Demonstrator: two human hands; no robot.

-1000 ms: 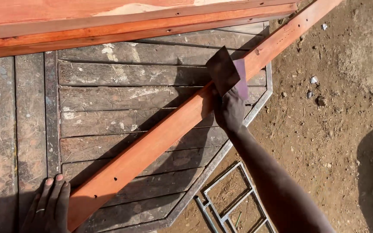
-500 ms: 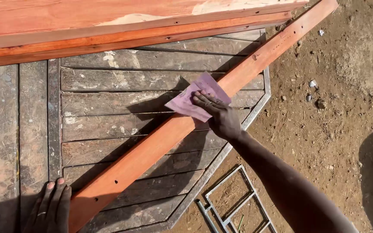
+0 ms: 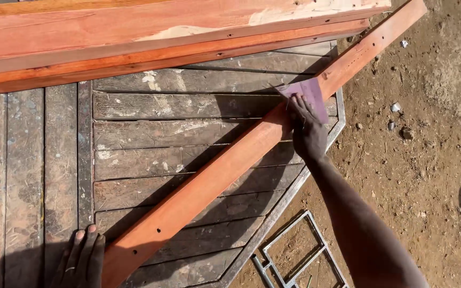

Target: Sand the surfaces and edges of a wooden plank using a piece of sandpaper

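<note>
While the right hand (image 3: 308,130) presses a purple sheet of sandpaper (image 3: 309,93) flat against a long reddish wooden beam (image 3: 230,165), its fingers lie spread over the paper and are not curled round anything. The sandpaper sits on the upper part of the beam, closer to its far end than to the near one, with one corner sticking out past the fingertips. The beam runs on a slant from the lower left up to the upper right, lying across a weathered grey panel of wooden slats (image 3: 188,106) with a thin metal edge.

At the near end of the beam the left hand (image 3: 81,258) rests with fingers stretched out, touching the beam's side and the slats just beside it (only the fingers and part of the back of the hand show, so whether it grips at all is hard to say). It looks open.

Across the top lie wider reddish planks (image 3: 150,32), stacked, with a pale patch on one. Bare brown dirt (image 3: 428,133) with small stones fills the right side, and a grey metal frame (image 3: 300,256) lies on it near the right forearm.
</note>
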